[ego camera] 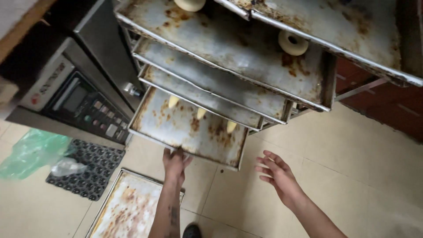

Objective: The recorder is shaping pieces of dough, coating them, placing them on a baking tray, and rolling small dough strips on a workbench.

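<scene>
Left hand (175,161) grips front edge of lowest stained, rusty metal baking tray (176,128) w/ pale dough pieces (201,113); right hand (276,173) hovers open, fingers spread, over beige tiled floor (352,176).

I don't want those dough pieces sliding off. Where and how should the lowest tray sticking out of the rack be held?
Grip the lowest tray by its raised front rim, from the open floor side. The left hand already holds that rim near its left end; the free right hand would probably best take the right end, keeping the dough pieces level.
</scene>
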